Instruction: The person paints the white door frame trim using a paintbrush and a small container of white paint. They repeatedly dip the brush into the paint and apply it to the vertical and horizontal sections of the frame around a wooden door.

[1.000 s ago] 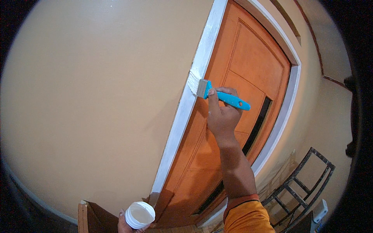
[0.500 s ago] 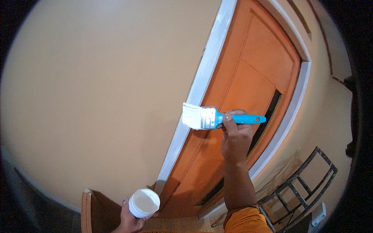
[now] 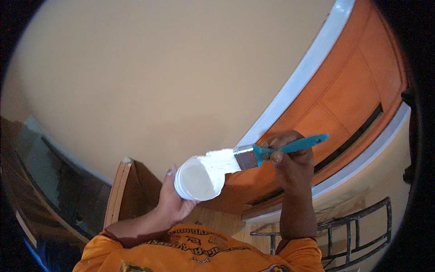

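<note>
My left hand (image 3: 174, 199) is wrapped round a white plastic tub (image 3: 195, 181), tilted so its inside shows, with whitish paint in it. My right hand (image 3: 292, 158) grips a paintbrush (image 3: 299, 144) by its blue handle. The bristles (image 3: 222, 161) are thick with white paint and lie across the tub's right rim. Behind the brush runs the white door frame (image 3: 299, 81). It borders an orange-brown panelled door (image 3: 335, 97).
A beige wall (image 3: 149, 77) fills the upper left. At lower left stands a brown wooden edge (image 3: 117, 195) beside a dark area. A dark metal ladder-like frame (image 3: 353, 231) leans at lower right. Wooden floor (image 3: 222, 220) shows below the tub.
The brush has come away from the door frame and down to the tub's rim. The tub has risen to meet it. My view has swung left and downward, showing my orange shirt.
</note>
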A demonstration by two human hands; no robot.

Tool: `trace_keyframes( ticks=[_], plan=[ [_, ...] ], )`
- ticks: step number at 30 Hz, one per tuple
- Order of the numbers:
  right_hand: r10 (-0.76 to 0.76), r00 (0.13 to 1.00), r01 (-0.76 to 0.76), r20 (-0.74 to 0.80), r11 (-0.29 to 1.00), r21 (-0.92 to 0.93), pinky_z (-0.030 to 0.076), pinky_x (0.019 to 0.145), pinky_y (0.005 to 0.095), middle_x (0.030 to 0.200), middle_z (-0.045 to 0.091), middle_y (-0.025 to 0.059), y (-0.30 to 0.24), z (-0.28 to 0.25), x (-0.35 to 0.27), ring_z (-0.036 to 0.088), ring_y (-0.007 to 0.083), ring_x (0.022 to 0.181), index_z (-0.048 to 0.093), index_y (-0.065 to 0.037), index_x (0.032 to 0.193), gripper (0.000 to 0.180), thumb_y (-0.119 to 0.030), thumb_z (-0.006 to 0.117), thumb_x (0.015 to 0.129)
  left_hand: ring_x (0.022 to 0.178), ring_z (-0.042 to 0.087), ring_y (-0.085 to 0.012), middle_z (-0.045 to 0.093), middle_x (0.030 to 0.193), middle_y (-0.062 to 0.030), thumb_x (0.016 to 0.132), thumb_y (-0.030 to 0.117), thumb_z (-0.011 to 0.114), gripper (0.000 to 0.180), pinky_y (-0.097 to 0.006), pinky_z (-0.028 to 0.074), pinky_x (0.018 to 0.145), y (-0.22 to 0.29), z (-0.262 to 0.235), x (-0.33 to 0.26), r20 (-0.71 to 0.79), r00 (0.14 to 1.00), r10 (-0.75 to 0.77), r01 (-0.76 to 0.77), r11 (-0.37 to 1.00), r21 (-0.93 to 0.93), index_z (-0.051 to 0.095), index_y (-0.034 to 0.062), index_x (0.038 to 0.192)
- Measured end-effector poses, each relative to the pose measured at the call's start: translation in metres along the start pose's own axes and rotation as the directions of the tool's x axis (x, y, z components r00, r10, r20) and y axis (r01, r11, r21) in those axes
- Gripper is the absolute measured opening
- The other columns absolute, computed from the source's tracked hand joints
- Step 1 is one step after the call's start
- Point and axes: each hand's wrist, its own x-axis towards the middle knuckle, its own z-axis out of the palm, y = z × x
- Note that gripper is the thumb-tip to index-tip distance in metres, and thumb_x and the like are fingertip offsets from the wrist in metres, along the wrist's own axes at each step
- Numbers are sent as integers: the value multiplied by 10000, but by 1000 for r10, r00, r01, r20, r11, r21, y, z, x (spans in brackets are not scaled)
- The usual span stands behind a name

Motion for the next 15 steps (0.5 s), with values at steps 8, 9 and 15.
trace_keyframes(
  ticks=[8, 9, 15],
  plan=[
    [-4, 891, 144, 454, 951, -275, 562, 691, 326, 875, 698, 114, -30, 35, -7, 689, 208, 824, 694, -71, 817, 194, -73, 835, 684, 1265, 503, -346, 503, 1354, -201, 990, 605, 286, 700, -503, 433, 1060, 7, 13, -24, 118, 989, 94, -97, 995, 22, 386, 57, 1414],
    [9, 890, 157, 456, 932, -325, 562, 687, 322, 867, 703, 110, -34, 38, -7, 691, 209, 815, 701, -72, 816, 189, -85, 834, 681, 1258, 508, -342, 506, 1348, -201, 986, 611, 292, 707, -501, 434, 1058, 6, 14, -24, 97, 990, 104, -111, 992, 64, 381, 56, 1415],
    [251, 763, 267, 596, 717, -644, 546, 679, 377, 926, 668, 83, -20, 49, 7, 670, 278, 830, 658, -127, 1003, 223, -182, 727, 798, 1221, 531, -323, 521, 1320, -206, 974, 626, 315, 727, -481, 441, 1044, 3, -2, -4, 144, 973, 179, -204, 962, 182, 359, 55, 1423]
  ],
)
